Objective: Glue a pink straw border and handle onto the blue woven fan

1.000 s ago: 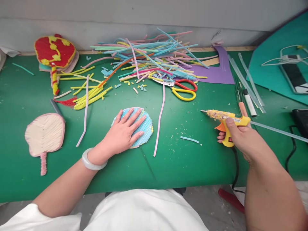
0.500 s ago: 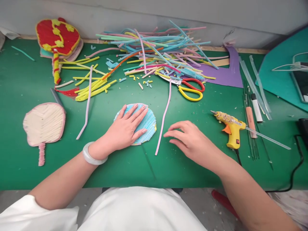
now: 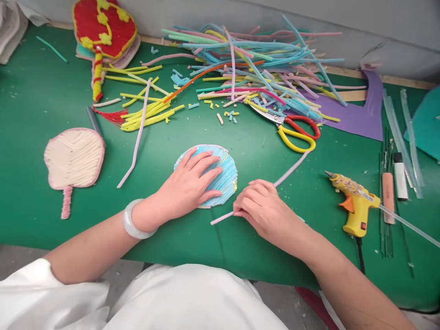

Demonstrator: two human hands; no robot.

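My left hand [image 3: 189, 185] lies with fingers spread on a round fan piece [image 3: 227, 172] covered in light blue pipe cleaners, with a pink edge along its top. From the lower edge of the piece a thin dark wire [image 3: 219, 238] runs toward the table's front. Just right of the piece, my right hand [image 3: 266, 211] pinches a lilac pipe cleaner [image 3: 292, 168], whose short end sticks out to the left of the fingers. Its other end reaches up to the scissors [image 3: 299, 133]. A second lilac pipe cleaner [image 3: 140, 128] rests to the left of the piece.
A cream fan [image 3: 75, 158] and a red and yellow fan [image 3: 105, 30] are at left. Loose pipe cleaners [image 3: 254, 50] are heaped at the back, over purple sheet [image 3: 371, 107]. A yellow glue gun [image 3: 359, 206], glue sticks [image 3: 395, 133] and thin wires [image 3: 387, 243] lie at right.
My right hand has closed on the lilac pipe cleaner and swung it from near upright to a slant. My left hand stays on the blue piece. The view has shifted.
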